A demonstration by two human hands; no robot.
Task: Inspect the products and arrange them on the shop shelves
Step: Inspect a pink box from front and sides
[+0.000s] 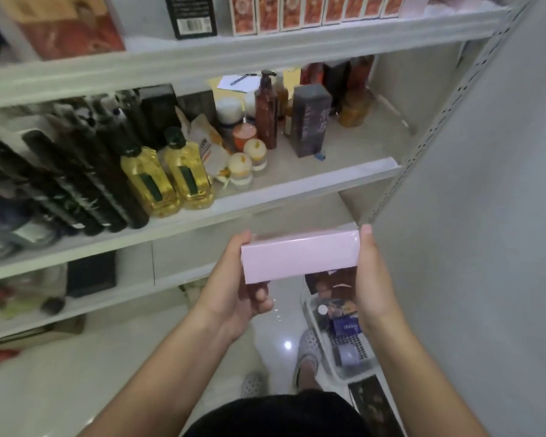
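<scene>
Clearly one box [300, 257], pink and plain, is held between the two hands in front of the shelves. Its long axis runs crosswise, from the left hand [230, 294] to the right hand [374, 279].

The left fingers [260, 298] curl round the left end, one digit over its far corner and the rest beneath the near edge. The right hand clasps the right end with one fingertip up at the far corner. Its other digits are hidden behind the box, so I cannot tell how they lie.

The middle shelf [312, 184] lies beyond and above the fingers. Its barest patch sits past the right fingertips, to the right of one dark purple carton [309, 121], so the right hand is the nearer. I judge the box must travel forward and up, probably turned end-on to fit.

Two yellow bottles [167, 181] stand beyond the left fingers, touching side by side. Below the right fingers, on the floor, is one basket [312, 313] holding more products, too jumbled to count.
</scene>
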